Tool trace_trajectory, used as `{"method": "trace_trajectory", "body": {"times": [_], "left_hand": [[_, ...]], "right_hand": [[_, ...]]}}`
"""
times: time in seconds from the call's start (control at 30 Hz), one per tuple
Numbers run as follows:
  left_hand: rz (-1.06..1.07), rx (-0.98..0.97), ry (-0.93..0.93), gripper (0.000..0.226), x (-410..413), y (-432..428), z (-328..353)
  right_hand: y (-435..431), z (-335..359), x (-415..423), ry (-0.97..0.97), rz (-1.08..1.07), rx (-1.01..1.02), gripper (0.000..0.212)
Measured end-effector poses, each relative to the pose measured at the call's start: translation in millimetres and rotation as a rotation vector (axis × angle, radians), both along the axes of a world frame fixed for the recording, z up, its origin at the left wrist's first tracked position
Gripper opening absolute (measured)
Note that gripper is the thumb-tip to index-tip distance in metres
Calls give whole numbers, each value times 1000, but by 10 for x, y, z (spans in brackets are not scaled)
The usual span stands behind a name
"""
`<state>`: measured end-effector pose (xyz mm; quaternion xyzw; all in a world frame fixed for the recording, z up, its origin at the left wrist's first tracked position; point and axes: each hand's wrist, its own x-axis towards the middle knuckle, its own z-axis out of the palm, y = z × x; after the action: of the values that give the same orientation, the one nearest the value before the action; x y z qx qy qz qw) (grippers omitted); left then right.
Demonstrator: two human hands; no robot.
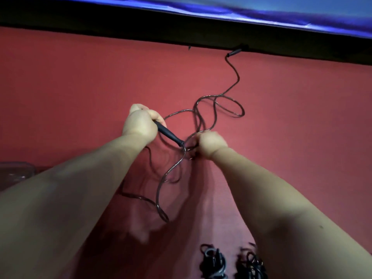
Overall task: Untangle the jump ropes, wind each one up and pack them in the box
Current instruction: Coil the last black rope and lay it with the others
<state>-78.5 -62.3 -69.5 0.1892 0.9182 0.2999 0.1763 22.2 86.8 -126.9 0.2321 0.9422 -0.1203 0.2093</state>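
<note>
A dark jump rope (218, 106) lies in loose loops over the red surface (80, 87). My left hand (141, 122) grips one black handle (169, 134), which points down and right. My right hand (210, 144) pinches the rope strands just past that handle's tip. The rope's other black handle (234, 52) lies far off at the dark back edge. More of the rope hangs in loops (161, 198) between my forearms. Two wound-up rope bundles, one (213, 262) left of the other (251, 264), sit at the bottom edge.
A clear plastic box (16, 174) shows at the left edge, partly behind my left forearm. A black strip (120, 31) borders the red surface at the back, with a blue mat (281, 11) beyond it.
</note>
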Motion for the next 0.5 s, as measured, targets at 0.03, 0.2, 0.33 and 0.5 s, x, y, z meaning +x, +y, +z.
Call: {"method": "trace_trajectory", "body": {"times": [0.03, 0.2, 0.33, 0.5], "left_hand": [[-4, 29, -11, 47, -9, -4, 12], [140, 245, -394, 45, 62, -108, -37], [448, 530, -717, 40, 147, -171, -82], [574, 584, -885, 36, 177, -306, -199]], "right_hand": [[-164, 52, 53, -1, 117, -51, 33], [-916, 85, 459, -387, 433, -736, 31], [-625, 308, 349, -324, -37, -1001, 29], [-244, 107, 20, 237, -264, -308, 37]]}}
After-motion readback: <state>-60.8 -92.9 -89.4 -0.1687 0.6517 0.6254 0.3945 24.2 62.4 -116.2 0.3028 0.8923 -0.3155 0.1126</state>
